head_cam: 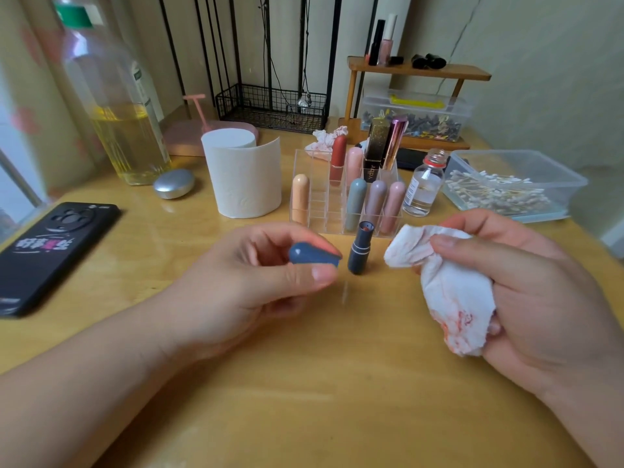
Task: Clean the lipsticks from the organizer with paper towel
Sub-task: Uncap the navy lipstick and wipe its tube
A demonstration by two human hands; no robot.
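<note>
The left hand [270, 282] is pinching a rounded slate-blue plastic lipstick cap [314, 255] between thumb and fingertips, holding it on its side just above the wooden desk [304, 383]. The right hand [526, 292] is gripping a crumpled white paper towel smeared with red [449, 292], one twisted corner pointing toward the cap. Between the two hands, the matching dark blue lipstick tube [360, 251] is standing uncapped and upright toward the middle of the desk, just in front of the clear acrylic organizer [324, 211], where the other lipsticks are sitting in their compartments. The step in hand is probably wiping the cap. It would go best by bringing an unstained corner of the towel to the cap's open rim, turning the cap against the towel rather than scrubbing, and working clear of the standing tube, which looks narrow enough that a brush from either hand could tip it.
</note>
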